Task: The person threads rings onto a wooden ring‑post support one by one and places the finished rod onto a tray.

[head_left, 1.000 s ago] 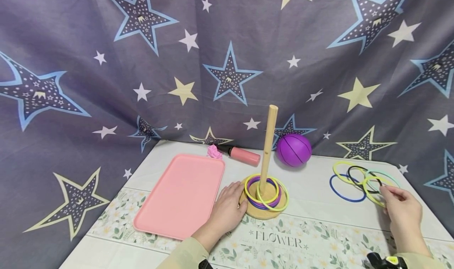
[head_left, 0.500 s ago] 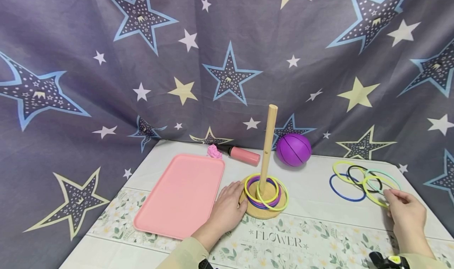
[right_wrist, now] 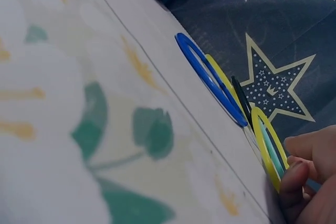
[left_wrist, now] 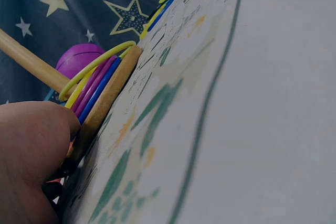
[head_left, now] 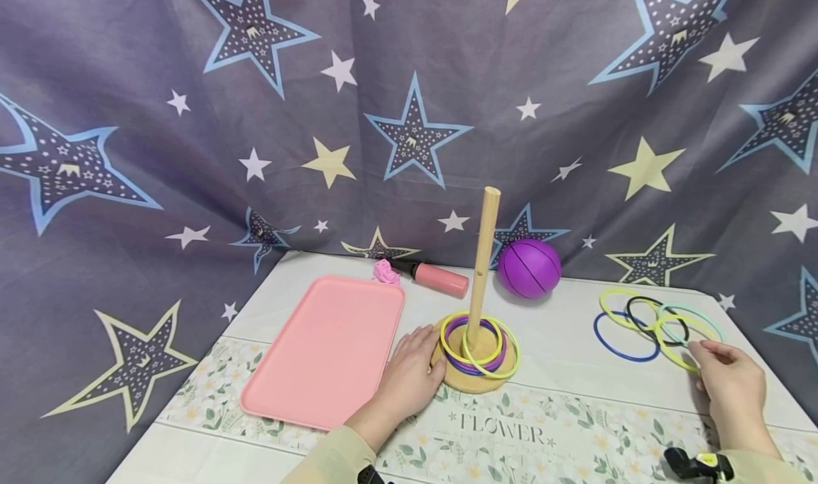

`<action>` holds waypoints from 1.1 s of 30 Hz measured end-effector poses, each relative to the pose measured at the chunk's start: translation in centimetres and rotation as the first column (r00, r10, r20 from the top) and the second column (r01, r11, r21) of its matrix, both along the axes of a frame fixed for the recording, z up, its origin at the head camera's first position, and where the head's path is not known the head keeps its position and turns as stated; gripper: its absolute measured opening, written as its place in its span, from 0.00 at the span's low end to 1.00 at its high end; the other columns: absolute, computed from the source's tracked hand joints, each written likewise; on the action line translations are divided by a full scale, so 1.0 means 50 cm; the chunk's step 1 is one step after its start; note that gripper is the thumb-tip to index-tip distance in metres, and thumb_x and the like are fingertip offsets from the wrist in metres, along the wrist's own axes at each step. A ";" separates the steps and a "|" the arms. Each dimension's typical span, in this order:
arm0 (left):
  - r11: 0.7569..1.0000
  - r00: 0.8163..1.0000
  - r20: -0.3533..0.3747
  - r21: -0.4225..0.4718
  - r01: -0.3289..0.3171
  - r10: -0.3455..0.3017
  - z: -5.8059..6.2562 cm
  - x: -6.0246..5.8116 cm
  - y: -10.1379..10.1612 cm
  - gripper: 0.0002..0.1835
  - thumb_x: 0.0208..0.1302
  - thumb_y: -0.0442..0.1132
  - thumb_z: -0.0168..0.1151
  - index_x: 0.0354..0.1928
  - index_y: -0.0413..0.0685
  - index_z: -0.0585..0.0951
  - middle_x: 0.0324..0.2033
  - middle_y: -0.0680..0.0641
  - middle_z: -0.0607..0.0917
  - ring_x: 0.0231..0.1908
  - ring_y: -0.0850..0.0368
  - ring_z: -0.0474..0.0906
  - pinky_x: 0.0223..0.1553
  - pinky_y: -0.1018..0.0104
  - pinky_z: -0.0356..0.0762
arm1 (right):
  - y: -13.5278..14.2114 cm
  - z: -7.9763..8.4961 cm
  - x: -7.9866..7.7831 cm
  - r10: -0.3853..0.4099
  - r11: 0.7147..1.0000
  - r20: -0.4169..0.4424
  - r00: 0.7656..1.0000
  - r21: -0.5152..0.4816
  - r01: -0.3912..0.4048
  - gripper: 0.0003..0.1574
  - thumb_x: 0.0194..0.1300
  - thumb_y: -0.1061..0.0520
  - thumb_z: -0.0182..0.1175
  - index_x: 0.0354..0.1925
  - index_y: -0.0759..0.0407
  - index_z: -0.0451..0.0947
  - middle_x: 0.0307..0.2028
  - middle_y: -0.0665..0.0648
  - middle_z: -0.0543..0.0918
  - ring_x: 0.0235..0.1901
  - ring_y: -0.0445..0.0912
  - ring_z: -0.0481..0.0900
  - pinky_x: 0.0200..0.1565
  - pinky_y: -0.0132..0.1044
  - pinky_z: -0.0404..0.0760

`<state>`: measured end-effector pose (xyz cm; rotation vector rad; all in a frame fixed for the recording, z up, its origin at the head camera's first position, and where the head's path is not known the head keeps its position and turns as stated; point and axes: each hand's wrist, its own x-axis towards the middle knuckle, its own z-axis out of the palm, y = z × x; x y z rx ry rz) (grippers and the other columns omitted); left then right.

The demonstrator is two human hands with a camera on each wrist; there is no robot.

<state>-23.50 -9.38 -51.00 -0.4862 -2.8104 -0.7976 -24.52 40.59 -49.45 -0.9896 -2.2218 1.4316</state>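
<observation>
In the head view my left hand (head_left: 409, 374) lies with extended fingers against the left side of a round wooden base (head_left: 476, 383). A wooden peg (head_left: 484, 257) rises from it. Yellow, purple and blue rings (left_wrist: 97, 85) lie stacked around the peg; a lime ring (head_left: 515, 345) on top is slightly off-centre. My right hand (head_left: 731, 385) is at a loose cluster at right, thumb and index finger pinching the near edge of a mint ring (head_left: 709, 317). A yellow ring (right_wrist: 261, 116) overlaps it, right at the fingertips. Blue (head_left: 623, 358), black (head_left: 647, 299) and second yellow rings (head_left: 603, 299) lie beside these.
A pink tray (head_left: 326, 349) lies left of the left hand. Behind are a pink hand pump (head_left: 441, 279), a crumpled pink item (head_left: 386, 272) and a purple ball (head_left: 529, 268). A starry curtain (head_left: 409, 207) hangs along the table's back edge.
My right hand has shifted slightly right and down, from the yellow ring's edge to the mint ring. The rings hardly move; my left hand stays at the base.
</observation>
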 end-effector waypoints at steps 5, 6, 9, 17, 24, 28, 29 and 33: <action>1.000 1.000 0.005 -0.001 0.001 -0.001 0.000 0.001 0.001 0.30 0.81 0.43 0.61 0.78 0.36 0.74 0.78 0.34 0.73 0.81 0.36 0.64 0.84 0.41 0.55 | 0.008 -0.005 -0.003 -0.026 1.000 0.005 1.000 0.008 0.026 0.35 0.79 0.50 0.63 0.73 0.69 0.74 0.29 0.39 0.73 0.16 0.43 0.75 0.17 0.34 0.78; 1.000 1.000 0.004 -0.002 0.001 -0.001 0.000 0.001 0.001 0.30 0.81 0.43 0.61 0.79 0.36 0.74 0.78 0.34 0.73 0.81 0.36 0.64 0.84 0.41 0.55 | 0.009 -0.007 -0.002 -0.040 0.999 -0.004 0.999 0.008 0.040 0.35 0.78 0.51 0.63 0.73 0.69 0.74 0.31 0.41 0.73 0.16 0.42 0.75 0.17 0.33 0.78; 1.000 1.000 0.005 -0.003 0.000 0.000 0.001 0.002 0.002 0.31 0.81 0.43 0.61 0.79 0.36 0.74 0.78 0.34 0.73 0.81 0.36 0.64 0.84 0.41 0.55 | 0.010 -0.009 0.001 -0.096 0.995 -0.023 0.995 0.010 0.096 0.34 0.78 0.52 0.62 0.73 0.70 0.73 0.39 0.50 0.72 0.17 0.39 0.73 0.16 0.31 0.77; 1.000 1.000 0.008 -0.001 -0.001 0.001 0.002 0.001 0.002 0.31 0.81 0.43 0.61 0.79 0.37 0.74 0.78 0.34 0.72 0.81 0.36 0.64 0.84 0.41 0.55 | 0.011 -0.006 0.004 -0.127 0.990 0.009 0.992 0.069 0.126 0.40 0.78 0.59 0.59 0.80 0.72 0.65 0.49 0.65 0.67 0.17 0.35 0.70 0.14 0.27 0.75; 1.000 1.000 0.005 0.005 -0.001 0.001 0.004 0.002 0.002 0.30 0.81 0.43 0.61 0.78 0.36 0.74 0.78 0.34 0.73 0.81 0.36 0.64 0.84 0.41 0.55 | 0.020 -0.001 -0.001 -0.097 0.993 0.027 0.995 0.062 0.095 0.37 0.76 0.66 0.58 0.79 0.74 0.65 0.47 0.68 0.74 0.15 0.37 0.71 0.14 0.30 0.75; 1.000 1.000 0.013 0.012 -0.003 0.002 0.006 0.004 0.001 0.30 0.82 0.43 0.61 0.79 0.36 0.74 0.78 0.33 0.72 0.81 0.35 0.64 0.84 0.41 0.54 | 0.022 0.002 -0.002 -0.094 0.994 0.018 0.995 0.059 0.093 0.35 0.75 0.67 0.59 0.76 0.76 0.68 0.36 0.60 0.77 0.13 0.37 0.72 0.13 0.31 0.76; 1.000 1.000 0.016 0.013 -0.003 0.003 0.006 0.004 0.001 0.30 0.82 0.43 0.61 0.79 0.36 0.74 0.78 0.33 0.72 0.81 0.35 0.64 0.84 0.41 0.54 | 0.022 0.002 -0.002 -0.093 0.994 0.017 0.995 0.056 0.092 0.34 0.75 0.66 0.59 0.75 0.76 0.68 0.34 0.57 0.77 0.13 0.37 0.73 0.14 0.31 0.76; 1.000 1.000 0.014 0.006 -0.001 0.001 0.006 0.005 0.001 0.30 0.81 0.43 0.61 0.78 0.36 0.74 0.78 0.34 0.73 0.81 0.35 0.64 0.84 0.41 0.55 | 0.022 0.002 0.001 -0.087 0.995 0.022 0.996 0.044 0.086 0.31 0.74 0.66 0.57 0.71 0.78 0.71 0.26 0.50 0.75 0.13 0.37 0.73 0.14 0.31 0.76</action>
